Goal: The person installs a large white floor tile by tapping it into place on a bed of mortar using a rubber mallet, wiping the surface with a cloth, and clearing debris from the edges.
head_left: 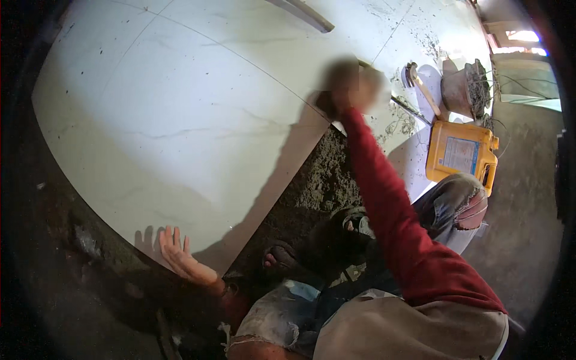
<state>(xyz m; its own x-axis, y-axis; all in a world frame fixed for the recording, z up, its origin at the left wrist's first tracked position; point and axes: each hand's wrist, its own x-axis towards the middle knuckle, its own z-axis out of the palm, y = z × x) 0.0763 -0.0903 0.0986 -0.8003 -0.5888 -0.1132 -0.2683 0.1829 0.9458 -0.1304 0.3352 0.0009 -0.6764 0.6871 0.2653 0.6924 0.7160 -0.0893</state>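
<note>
Red-sleeved shirt (429, 270); white tile (180, 126) beneath spread left hand (180, 258); right hand (350, 90) blurred, grip unclear.

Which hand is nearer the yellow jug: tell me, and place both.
Right. The right hand, blurred, is left of and a little beyond the yellow jug; the left hand is much farther left, at the near edge of the white tile.

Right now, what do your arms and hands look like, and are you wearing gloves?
The right sleeve is long, plain and deep red. The left sleeve looks dark red too, but sits in shadow. The left hand wears no glove. The right hand is too blurred to tell.
</note>
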